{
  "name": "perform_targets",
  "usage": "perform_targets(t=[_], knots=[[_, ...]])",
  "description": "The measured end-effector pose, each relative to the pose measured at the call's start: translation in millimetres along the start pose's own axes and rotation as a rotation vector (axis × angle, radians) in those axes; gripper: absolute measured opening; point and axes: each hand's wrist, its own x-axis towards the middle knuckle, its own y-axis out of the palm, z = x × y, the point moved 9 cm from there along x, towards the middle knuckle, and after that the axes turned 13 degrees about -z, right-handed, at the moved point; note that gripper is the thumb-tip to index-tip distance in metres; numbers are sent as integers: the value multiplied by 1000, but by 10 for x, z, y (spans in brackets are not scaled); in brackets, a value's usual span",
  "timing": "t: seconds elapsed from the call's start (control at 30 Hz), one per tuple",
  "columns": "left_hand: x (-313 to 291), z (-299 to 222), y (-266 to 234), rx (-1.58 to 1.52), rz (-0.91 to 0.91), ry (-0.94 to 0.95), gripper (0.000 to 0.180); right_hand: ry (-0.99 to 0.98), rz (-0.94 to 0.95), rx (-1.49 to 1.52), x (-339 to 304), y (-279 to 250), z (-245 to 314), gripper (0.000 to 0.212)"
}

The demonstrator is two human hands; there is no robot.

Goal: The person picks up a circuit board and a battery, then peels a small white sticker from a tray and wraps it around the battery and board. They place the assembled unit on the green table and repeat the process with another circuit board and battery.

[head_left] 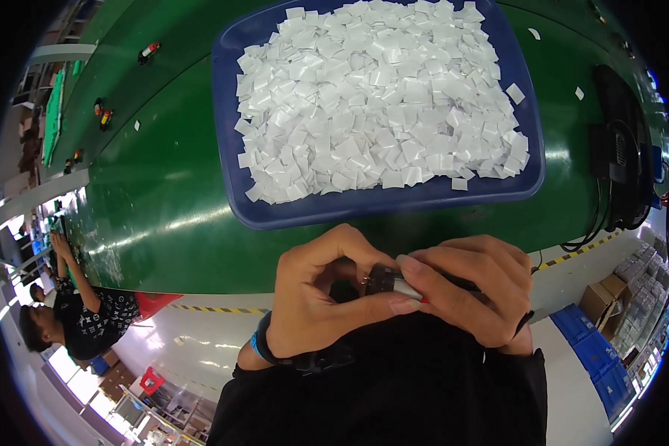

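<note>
Close to my body, just off the table's near edge, both my hands meet around a small black part [381, 279] with metal pins. A white piece and a speck of red show at its right end; its exact kind I cannot make out. My left hand [308, 286] pinches it between curled fingers and thumb. From the other side the thumb and fingers of my right hand [476, 286] press on the same part, covering much of it. Beyond my hands lies a blue tray [390, 206], heaped with thin white square pieces [379, 97].
The tray rests on a green table [163, 201]. Small red-and-black parts [149, 52] and a few loose white pieces [579, 93] lie on it. A black device [623, 149] with cables stands at right. Another person [89, 320] works at far left. Blue crates [595, 357] sit lower right.
</note>
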Motion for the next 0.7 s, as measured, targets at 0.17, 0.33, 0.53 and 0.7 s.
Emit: perform_targets(t=[0.17, 0.33, 0.53, 0.7], knots=[[-26, 39, -16, -2, -49, -40, 37, -47, 20, 2, -18, -9, 42, 28], [-34, -24, 15, 0, -58, 2, 37, -139, -102, -1, -63, -66, 99, 25], [-63, -104, 50, 12, 17, 116, 28, -184, -141, 31, -79, -108, 119, 25], [-47, -129, 24, 57, -5, 150, 30, -203, -95, 37, 1, -84, 120, 26]])
